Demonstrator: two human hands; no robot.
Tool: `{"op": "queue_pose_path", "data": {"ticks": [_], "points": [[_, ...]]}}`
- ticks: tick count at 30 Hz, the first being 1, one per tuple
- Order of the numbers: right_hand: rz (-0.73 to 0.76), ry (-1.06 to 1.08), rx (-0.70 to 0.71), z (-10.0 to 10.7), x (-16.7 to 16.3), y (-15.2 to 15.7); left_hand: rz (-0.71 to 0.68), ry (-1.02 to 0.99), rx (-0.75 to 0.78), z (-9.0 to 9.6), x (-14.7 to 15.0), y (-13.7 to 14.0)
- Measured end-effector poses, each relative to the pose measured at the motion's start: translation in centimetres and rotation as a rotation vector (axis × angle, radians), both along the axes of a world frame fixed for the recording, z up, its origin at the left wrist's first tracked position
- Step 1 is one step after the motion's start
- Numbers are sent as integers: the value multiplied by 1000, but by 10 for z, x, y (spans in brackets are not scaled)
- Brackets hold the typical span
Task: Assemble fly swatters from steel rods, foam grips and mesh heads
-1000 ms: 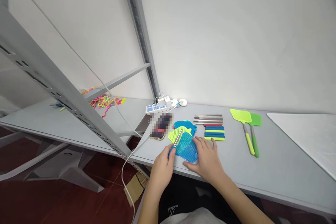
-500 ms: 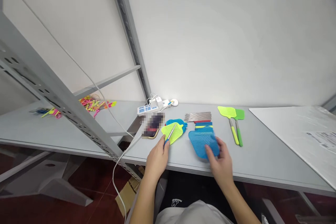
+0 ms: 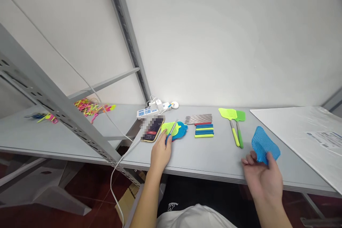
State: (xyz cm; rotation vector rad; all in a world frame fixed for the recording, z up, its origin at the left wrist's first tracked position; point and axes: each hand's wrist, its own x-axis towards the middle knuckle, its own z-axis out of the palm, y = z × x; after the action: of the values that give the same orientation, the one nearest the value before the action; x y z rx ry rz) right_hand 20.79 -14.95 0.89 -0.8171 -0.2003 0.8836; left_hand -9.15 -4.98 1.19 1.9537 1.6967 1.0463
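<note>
My left hand (image 3: 161, 149) is closed around a blue-gripped metal rod (image 3: 174, 128), its silver end pointing up and away. Under that rod lies a yellow-green perforated fly swatter head (image 3: 167, 127), partly covering blue swatter heads (image 3: 182, 131). Out to the right, my right hand (image 3: 263, 174) pinches a blue fly swatter head (image 3: 265, 144) between thumb and fingers, raised above the table edge. Between the hands are a row of blue and yellow handle grips (image 3: 204, 132) and a bundle of silver rods (image 3: 198, 118). Two whole fly swatters, yellow-green (image 3: 232, 121) and green (image 3: 240, 131), lie right of them.
A phone (image 3: 153, 130), partly blurred out, lies beside my left hand. Behind it is a power strip (image 3: 147, 113) with white plugs and cables. A grey shelf post (image 3: 66, 107) rises at left, and colourful plastic pieces (image 3: 91, 107) lie beyond. A white wrapped panel (image 3: 299, 131) covers the right side.
My right hand has carried the blue swatter head far to the right and turned palm up, uncovering the handle grips. My left hand still holds the rod, and the yellow-green head has shifted left.
</note>
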Motion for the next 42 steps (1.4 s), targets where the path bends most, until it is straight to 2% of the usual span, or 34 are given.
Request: {"op": "queue_pose_path", "data": {"ticks": [3, 7, 12, 16, 20, 26, 42], "points": [[75, 47, 2, 3, -14, -1, -24, -76, -13, 1, -3, -22], [128, 41, -18, 11, -34, -5, -169, -153, -86, 10, -1, -44], [51, -63, 0, 26, -52, -13, -414, -173, -168, 29, 15, -59], [19, -142, 38, 33, -63, -20, -519, -162, -217, 36, 24, -66], [50, -249, 50, 34, -69, -23, -546, -133, -228, 41, 25, -72], [51, -412, 41, 27, -66, -22, -556, -27, -160, 43, 29, -78], [189, -542, 13, 9, -55, -14, -575, 24, -146, 29, 28, -73]]}}
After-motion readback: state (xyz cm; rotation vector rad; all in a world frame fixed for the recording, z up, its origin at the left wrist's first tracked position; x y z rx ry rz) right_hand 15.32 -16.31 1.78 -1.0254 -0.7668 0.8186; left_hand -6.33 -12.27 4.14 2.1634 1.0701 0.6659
